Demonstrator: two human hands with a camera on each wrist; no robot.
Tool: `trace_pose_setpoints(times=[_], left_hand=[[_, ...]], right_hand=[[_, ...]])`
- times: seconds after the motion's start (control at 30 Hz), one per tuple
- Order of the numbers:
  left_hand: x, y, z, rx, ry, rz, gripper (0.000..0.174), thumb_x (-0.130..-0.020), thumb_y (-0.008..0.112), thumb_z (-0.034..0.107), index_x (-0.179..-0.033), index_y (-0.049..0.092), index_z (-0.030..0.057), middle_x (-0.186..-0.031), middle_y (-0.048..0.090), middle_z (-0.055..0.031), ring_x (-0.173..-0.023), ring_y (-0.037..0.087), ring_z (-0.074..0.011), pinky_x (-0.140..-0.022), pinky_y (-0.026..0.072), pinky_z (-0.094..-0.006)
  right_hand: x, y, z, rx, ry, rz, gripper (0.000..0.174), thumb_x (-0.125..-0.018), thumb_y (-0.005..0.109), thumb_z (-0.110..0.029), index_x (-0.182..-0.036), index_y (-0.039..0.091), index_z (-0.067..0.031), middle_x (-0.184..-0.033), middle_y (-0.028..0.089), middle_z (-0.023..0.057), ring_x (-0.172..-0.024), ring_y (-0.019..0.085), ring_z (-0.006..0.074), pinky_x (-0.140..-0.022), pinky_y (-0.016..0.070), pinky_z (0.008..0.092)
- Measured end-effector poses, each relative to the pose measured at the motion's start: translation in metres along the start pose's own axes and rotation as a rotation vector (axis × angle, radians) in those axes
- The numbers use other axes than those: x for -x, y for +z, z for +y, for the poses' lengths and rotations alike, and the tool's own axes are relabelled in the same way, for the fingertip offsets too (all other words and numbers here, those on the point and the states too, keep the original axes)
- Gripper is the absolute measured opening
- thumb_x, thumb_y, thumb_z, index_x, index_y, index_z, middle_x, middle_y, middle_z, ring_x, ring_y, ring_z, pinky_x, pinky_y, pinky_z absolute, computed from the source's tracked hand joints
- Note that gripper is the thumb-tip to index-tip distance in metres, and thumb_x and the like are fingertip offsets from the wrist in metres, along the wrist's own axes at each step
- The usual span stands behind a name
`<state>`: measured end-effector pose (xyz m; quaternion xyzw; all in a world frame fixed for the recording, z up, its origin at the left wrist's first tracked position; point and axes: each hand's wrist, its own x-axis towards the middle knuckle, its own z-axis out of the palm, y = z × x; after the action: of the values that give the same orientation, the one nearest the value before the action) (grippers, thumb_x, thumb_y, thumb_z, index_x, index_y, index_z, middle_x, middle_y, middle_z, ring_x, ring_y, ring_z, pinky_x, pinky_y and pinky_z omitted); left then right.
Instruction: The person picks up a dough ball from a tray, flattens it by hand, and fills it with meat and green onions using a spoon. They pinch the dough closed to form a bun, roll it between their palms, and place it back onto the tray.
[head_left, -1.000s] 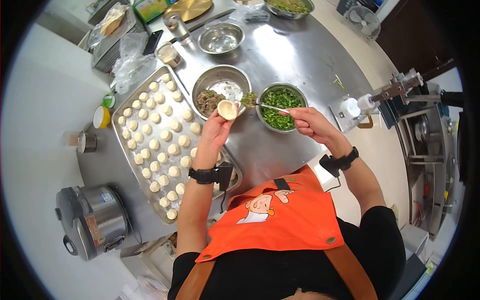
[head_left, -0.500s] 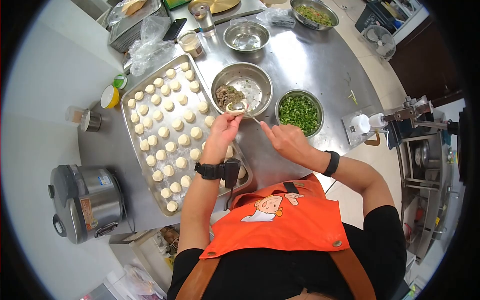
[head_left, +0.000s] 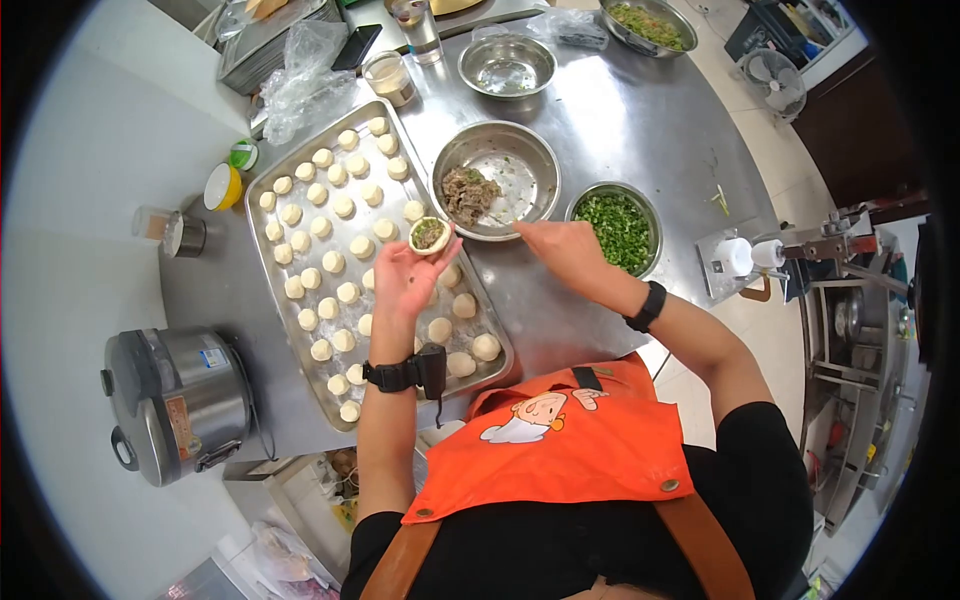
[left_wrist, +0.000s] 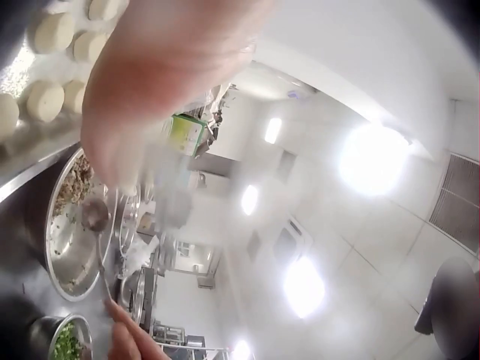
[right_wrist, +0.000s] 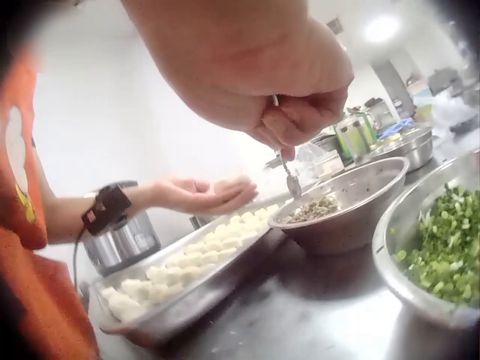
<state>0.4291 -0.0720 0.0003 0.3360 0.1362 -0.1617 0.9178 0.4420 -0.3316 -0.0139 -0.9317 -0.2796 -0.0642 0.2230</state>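
My left hand (head_left: 403,285) is raised over the tray, palm up, and holds a round dough wrapper (head_left: 444,236) cupped on its fingers. Green-flecked meat filling (head_left: 427,234) sits inside it. In the right wrist view the wrapper shows as a pale edge above the fingers. My right hand (head_left: 570,255) grips a metal spoon (right_wrist: 293,184) by its handle, close to the front rim of a steel bowl (head_left: 545,205). Brown minced meat (head_left: 468,195) is heaped on that bowl's left side. The spoon's bowl hangs over this steel bowl in both wrist views.
A metal tray (head_left: 300,375) of dough pieces lies to the left. Chopped greens (head_left: 612,230) fill a bowl at the right. Behind stand another steel bowl (head_left: 507,68) and a glass jar (head_left: 388,78). A rice cooker (head_left: 180,405) is at the lower left, a clamped device (head_left: 735,257) at the right edge.
The spoon has carried filling into the wrapper and drawn away from it. My left hand has shifted left over the tray with the filled wrapper; my right hand stays near the meat bowl.
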Motion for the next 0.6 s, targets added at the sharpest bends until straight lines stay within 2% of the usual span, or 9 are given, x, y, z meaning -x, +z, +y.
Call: trace_pose_setpoints(times=[0.03,0.13,0.2,0.3,0.4,0.43,0.53,0.57,0.6], left_hand=[[0.002,0.002,0.001,0.354,-0.059,-0.030,0.038,-0.085,0.041,-0.006,-0.123,0.039,-0.0147,-0.125,0.048,-0.0273,-0.122,0.046,-0.0391,-0.107,0.0391,-0.0485],[-0.009,-0.025,-0.018,0.088,-0.045,0.113,0.034,-0.093,0.043,0.002,-0.123,0.039,-0.0134,-0.123,0.050,-0.0262,-0.119,0.050,-0.0369,-0.106,0.0406,-0.0490],[-0.008,-0.026,-0.017,0.045,-0.022,0.072,0.032,-0.096,0.042,0.003,-0.123,0.039,-0.0131,-0.122,0.051,-0.0247,-0.117,0.052,-0.0354,-0.107,0.0406,-0.0448],[-0.011,-0.030,-0.020,-0.030,0.019,0.052,0.032,-0.096,0.041,0.001,-0.123,0.038,-0.0135,-0.125,0.049,-0.0243,-0.119,0.050,-0.0350,-0.108,0.0392,-0.0417],[-0.015,-0.031,-0.023,0.023,0.038,0.048,0.032,-0.096,0.039,0.002,-0.124,0.037,-0.0139,-0.127,0.047,-0.0254,-0.119,0.050,-0.0365,-0.108,0.0388,-0.0428],[-0.016,-0.031,-0.024,0.074,0.030,0.067,0.033,-0.097,0.038,0.003,-0.125,0.036,-0.0142,-0.127,0.047,-0.0258,-0.119,0.049,-0.0370,-0.108,0.0387,-0.0429],[-0.019,-0.029,-0.023,0.174,0.023,0.105,0.035,-0.098,0.034,0.005,-0.127,0.035,-0.0150,-0.128,0.045,-0.0271,-0.120,0.048,-0.0383,-0.108,0.0385,-0.0434],[-0.020,-0.029,-0.023,0.170,0.028,0.112,0.035,-0.099,0.033,0.006,-0.127,0.034,-0.0152,-0.129,0.045,-0.0275,-0.120,0.048,-0.0387,-0.108,0.0385,-0.0435],[-0.022,-0.030,-0.023,0.167,0.033,0.118,0.036,-0.099,0.031,0.006,-0.128,0.033,-0.0155,-0.129,0.044,-0.0280,-0.121,0.047,-0.0390,-0.108,0.0385,-0.0437]], right_hand=[[-0.002,0.007,0.001,0.031,-0.021,-0.047,0.023,-0.084,0.058,-0.014,-0.105,0.065,-0.0094,-0.078,0.067,0.0121,-0.067,0.065,0.0262,-0.055,0.0501,0.0373],[-0.013,0.015,-0.002,0.064,-0.056,-0.131,0.022,-0.084,0.057,-0.015,-0.104,0.066,-0.0092,-0.079,0.067,0.0126,-0.068,0.065,0.0263,-0.056,0.0508,0.0379],[-0.009,0.009,-0.002,-0.009,-0.020,-0.149,0.022,-0.085,0.056,-0.016,-0.103,0.067,-0.0090,-0.080,0.068,0.0127,-0.069,0.066,0.0275,-0.059,0.0513,0.0387],[-0.011,0.008,0.010,-0.205,0.134,-0.202,0.022,-0.087,0.053,-0.020,-0.100,0.069,-0.0108,-0.082,0.066,0.0166,-0.070,0.064,0.0341,-0.064,0.0509,0.0433],[-0.017,0.013,0.025,-0.382,0.226,-0.258,0.024,-0.089,0.053,-0.025,-0.100,0.070,-0.0133,-0.089,0.065,0.0201,-0.076,0.063,0.0373,-0.070,0.0495,0.0460],[-0.015,0.026,0.036,-0.437,0.163,-0.165,0.024,-0.089,0.055,-0.024,-0.100,0.070,-0.0087,-0.075,0.066,0.0174,-0.063,0.063,0.0293,-0.057,0.0477,0.0389],[-0.021,0.013,0.040,-1.056,0.663,-0.458,0.026,-0.091,0.057,-0.024,-0.100,0.069,-0.0032,-0.059,0.054,0.0025,-0.048,0.047,0.0127,-0.044,0.0361,0.0270],[-0.022,-0.001,0.032,-1.235,0.757,-0.456,0.026,-0.092,0.057,-0.020,-0.102,0.067,0.0012,-0.059,0.037,-0.0089,-0.048,0.028,0.0028,-0.042,0.0225,0.0205],[-0.020,-0.001,0.034,-1.324,0.799,-0.471,0.026,-0.092,0.056,-0.020,-0.103,0.067,0.0014,-0.059,0.036,-0.0090,-0.047,0.027,0.0030,-0.042,0.0225,0.0208]])
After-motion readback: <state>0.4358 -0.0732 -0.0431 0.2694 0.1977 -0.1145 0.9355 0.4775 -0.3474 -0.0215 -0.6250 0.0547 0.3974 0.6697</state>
